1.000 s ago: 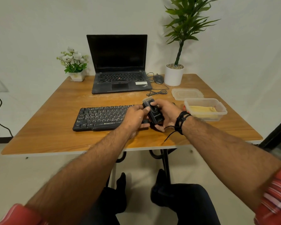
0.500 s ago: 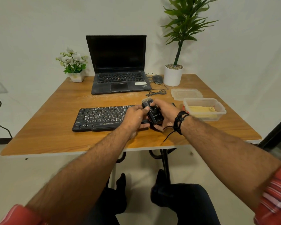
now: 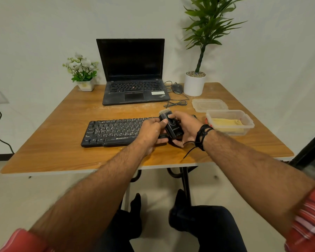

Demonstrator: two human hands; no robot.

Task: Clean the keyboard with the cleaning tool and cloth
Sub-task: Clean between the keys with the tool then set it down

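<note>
Your hands cover the right end of the keyboard [image 3: 115, 130], which runs left-right on the table [image 3: 49, 140]. The yellow cloth [image 3: 225, 123] sits in a clear container [image 3: 247, 122] to the right. Your left hand [image 3: 149, 132] and right hand [image 3: 186, 127] both grip the black cleaning tool [image 3: 172, 127] above that end, long axis pointing away from you, bristles at the far tip.

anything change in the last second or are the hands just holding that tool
Almost nothing changed. Both hands, left hand and right hand, keep gripping the black cleaning tool above the right end of the keyboard, brush end pointing away; nothing was let go. The yellow cloth stays in its clear container.
</note>
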